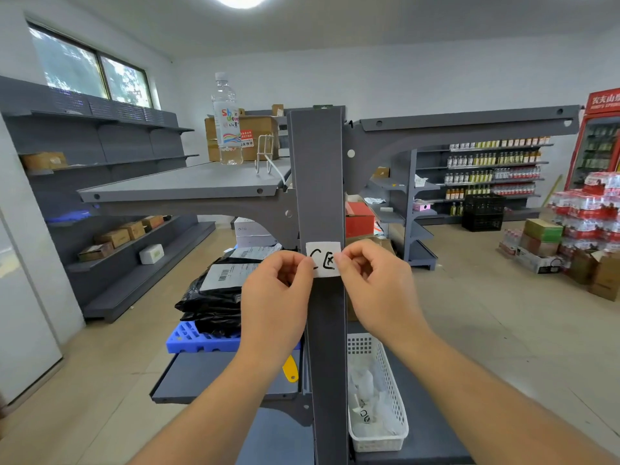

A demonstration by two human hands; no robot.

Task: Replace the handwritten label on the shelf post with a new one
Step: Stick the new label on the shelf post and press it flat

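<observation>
A white paper label (323,258) with black handwritten marks lies flat against the front of the grey shelf post (320,182), about halfway up. My left hand (276,290) pinches the label's left edge between thumb and forefinger. My right hand (375,283) pinches its right edge the same way. Both hands sit level with each other on either side of the post. I cannot tell whether the label is stuck to the post or only held against it.
A white basket (397,414) with crumpled paper and used labels rests on the lower right shelf. Black parcels (214,303) lie on a blue crate (198,340) at left, with a yellow tool (290,369) below. A water bottle (227,122) stands on the upper shelf.
</observation>
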